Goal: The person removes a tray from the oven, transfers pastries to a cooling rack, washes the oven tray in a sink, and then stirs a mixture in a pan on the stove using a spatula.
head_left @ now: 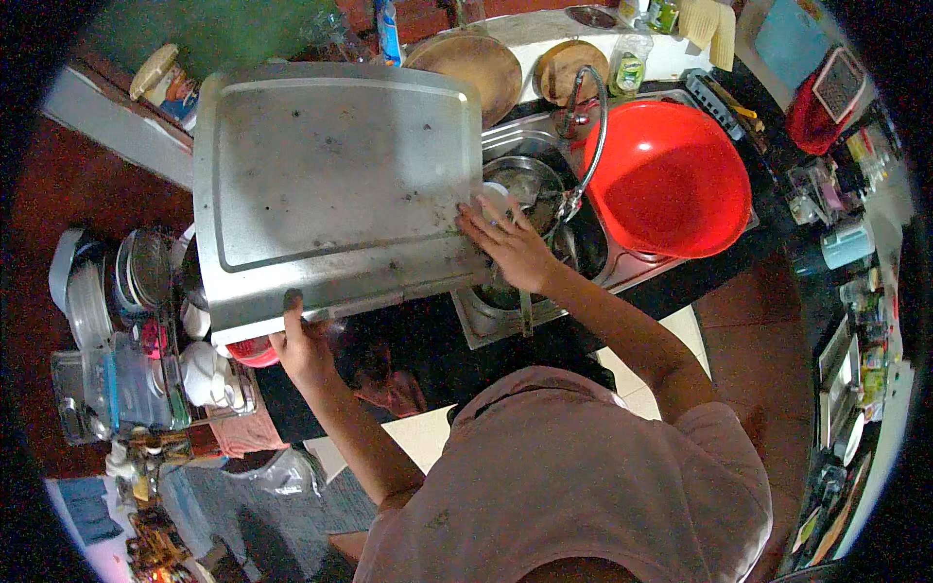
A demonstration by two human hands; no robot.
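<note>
A large silver metal cover (330,175) with a pressed rectangular border and dark spots lies tilted over the counter, left of the sink. My left hand (303,345) grips its near edge, the thumb on top and the other fingers mostly hidden below. At its right side my right hand (510,243) lies with fingers spread against the metal, next to the sink basin. Behind that hand, a round metal pot (530,180) with some dishes stands in the steel sink (486,335). What lies under the cover is hidden.
A big red basin (671,185) sits on the sink's right side, beside the curved faucet (601,107). Wooden boards (476,73) lean at the back near a bottle of dish soap (630,73). A rack of plates and containers (146,360) stands at the left.
</note>
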